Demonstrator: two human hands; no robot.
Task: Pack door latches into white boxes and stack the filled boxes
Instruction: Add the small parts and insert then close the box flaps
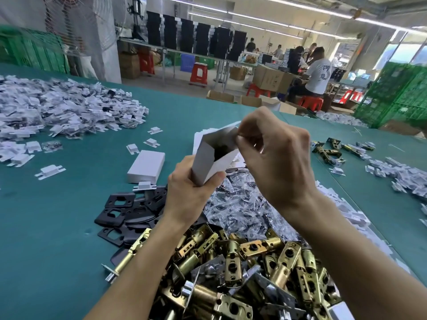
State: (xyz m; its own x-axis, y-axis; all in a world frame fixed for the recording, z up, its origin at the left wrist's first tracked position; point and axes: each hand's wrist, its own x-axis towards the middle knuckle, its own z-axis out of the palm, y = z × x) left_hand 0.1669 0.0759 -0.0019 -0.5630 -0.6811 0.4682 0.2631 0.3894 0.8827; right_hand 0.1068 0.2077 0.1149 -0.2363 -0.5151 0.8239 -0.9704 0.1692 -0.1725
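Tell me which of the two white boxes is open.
The white box gripped by the left hand, its top flap pinched by the right hand. The other box lies closed on the table.

A head-worn wide-angle view looks forward and down, close over the teal table (57,204).

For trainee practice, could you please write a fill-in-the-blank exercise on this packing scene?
The left hand grips the open white box by its ____ end.
The right hand pinches it at the ____ end.
The flat plates beside the brass latches are ____.
The closed white box lies to the held box's ____.
Missing words: bottom, top, black, left.
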